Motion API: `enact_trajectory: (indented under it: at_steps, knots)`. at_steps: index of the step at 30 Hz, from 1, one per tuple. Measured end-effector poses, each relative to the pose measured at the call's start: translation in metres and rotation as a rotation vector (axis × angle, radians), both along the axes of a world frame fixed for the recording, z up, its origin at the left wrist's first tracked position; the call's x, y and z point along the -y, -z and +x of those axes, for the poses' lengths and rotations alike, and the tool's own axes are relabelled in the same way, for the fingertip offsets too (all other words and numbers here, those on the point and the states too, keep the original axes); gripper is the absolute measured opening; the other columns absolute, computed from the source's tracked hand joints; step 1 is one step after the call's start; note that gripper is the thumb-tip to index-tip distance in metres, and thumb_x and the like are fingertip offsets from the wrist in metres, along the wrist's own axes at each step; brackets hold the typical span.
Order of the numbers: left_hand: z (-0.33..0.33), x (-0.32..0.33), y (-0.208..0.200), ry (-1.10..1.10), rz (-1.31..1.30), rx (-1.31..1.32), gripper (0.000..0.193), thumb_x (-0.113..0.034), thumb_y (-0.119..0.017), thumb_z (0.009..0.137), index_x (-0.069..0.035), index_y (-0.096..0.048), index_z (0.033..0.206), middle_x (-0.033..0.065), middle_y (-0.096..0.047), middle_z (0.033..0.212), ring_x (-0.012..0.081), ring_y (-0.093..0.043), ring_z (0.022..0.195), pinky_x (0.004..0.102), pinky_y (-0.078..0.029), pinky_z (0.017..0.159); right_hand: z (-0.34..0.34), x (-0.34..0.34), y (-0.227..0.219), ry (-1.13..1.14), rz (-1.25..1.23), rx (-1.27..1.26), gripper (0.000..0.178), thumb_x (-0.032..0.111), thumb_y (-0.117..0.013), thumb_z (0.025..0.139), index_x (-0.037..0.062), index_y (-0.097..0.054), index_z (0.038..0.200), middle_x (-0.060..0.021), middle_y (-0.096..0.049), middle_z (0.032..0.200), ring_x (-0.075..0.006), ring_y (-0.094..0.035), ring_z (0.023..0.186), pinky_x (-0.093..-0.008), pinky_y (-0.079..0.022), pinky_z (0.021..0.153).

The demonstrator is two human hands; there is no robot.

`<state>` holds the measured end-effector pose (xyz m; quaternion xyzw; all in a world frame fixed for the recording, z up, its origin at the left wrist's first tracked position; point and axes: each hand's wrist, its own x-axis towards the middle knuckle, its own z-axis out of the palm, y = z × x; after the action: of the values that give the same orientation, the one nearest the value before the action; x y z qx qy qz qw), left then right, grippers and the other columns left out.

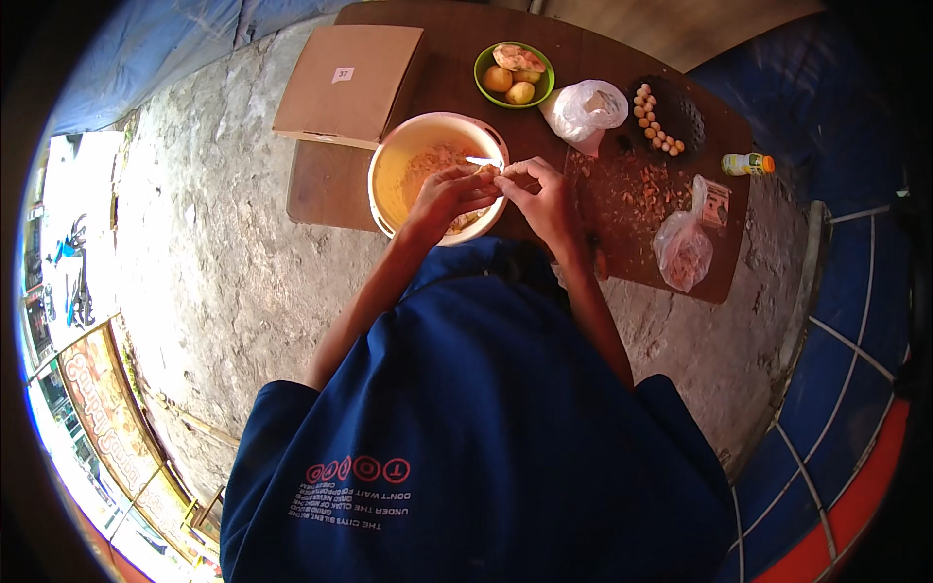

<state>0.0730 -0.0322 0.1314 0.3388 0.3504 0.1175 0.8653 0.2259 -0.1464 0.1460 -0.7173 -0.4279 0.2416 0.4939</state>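
Note:
My left hand [449, 200] and my right hand [542, 202] meet fingertip to fingertip over the right side of a round, cream-coloured basin [381, 185]. Both are closed in a pinch; a small brownish bit [488, 169] shows between them, too small to name. Just beyond the fingertips a slim white piece [480, 161] shows, perhaps a utensil, partly hidden by the fingers. Reddish-brown crumbly bits [435, 158] lie in the basin. Pale pieces near its close edge are mostly covered by my left hand.
A brown table [330, 185] carries a cardboard box [348, 83], a green bowl [480, 73] of yellow fruit, a white plastic bag [578, 112], a black tray [688, 121] with round balls, a small bottle [743, 164], a clear bag [683, 255] and scattered brown scraps [649, 194].

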Motion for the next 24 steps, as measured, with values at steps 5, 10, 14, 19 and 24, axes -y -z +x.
enact_trajectory:
  at_steps: [5,10,14,19,24]
  knots:
    - [-0.001,0.000,-0.001,0.015,0.041,0.003,0.028,-0.015,-0.062,0.097,0.006,-0.059,0.115,0.0151,-0.067,0.111,0.0234,-0.068,0.105,0.0335,-0.056,0.096,0.001,0.001,-0.002,-0.028,0.005,-0.131,0.026,0.011,-0.080,0.079,0.0037,-0.070,0.102,-0.0059,-0.065,0.094,-0.0138,-0.065,0.079,-0.0286,-0.053,0.069]
    - [-0.002,0.000,-0.001,0.023,0.087,-0.016,0.030,-0.014,-0.063,0.096,0.007,-0.059,0.118,0.0136,-0.067,0.112,0.0217,-0.068,0.104,0.0329,-0.056,0.096,0.002,0.002,-0.013,-0.144,-0.053,-0.019,0.046,0.012,-0.083,0.076,0.0052,-0.066,0.118,-0.0078,-0.063,0.103,-0.0163,-0.064,0.080,-0.0295,-0.054,0.071]
    - [0.001,0.001,-0.011,0.020,0.120,0.003,0.027,-0.010,-0.063,0.095,0.009,-0.060,0.114,0.0167,-0.068,0.108,0.0228,-0.070,0.096,0.0308,-0.060,0.087,-0.001,0.001,-0.019,-0.192,-0.034,0.129,0.049,0.013,-0.082,0.076,0.0050,-0.065,0.121,-0.0104,-0.062,0.105,-0.0210,-0.065,0.084,-0.0324,-0.055,0.073]
    - [0.001,0.000,-0.022,-0.034,0.014,-0.058,0.033,-0.019,-0.056,0.101,0.008,-0.058,0.119,0.0186,-0.068,0.110,0.0243,-0.070,0.098,0.0331,-0.060,0.088,-0.005,-0.004,-0.019,-0.205,-0.056,0.148,0.042,0.015,-0.079,0.080,0.0040,-0.066,0.118,-0.0116,-0.062,0.105,-0.0231,-0.067,0.087,-0.0340,-0.056,0.073]
    - [-0.005,-0.002,-0.014,-0.034,-0.016,0.020,0.034,-0.020,-0.052,0.102,0.008,-0.056,0.122,0.0200,-0.067,0.113,0.0260,-0.070,0.101,0.0350,-0.060,0.089,-0.006,-0.006,-0.017,-0.207,0.018,0.152,0.032,0.014,-0.077,0.081,0.0040,-0.070,0.110,-0.0108,-0.063,0.100,-0.0247,-0.068,0.084,-0.0344,-0.056,0.071]
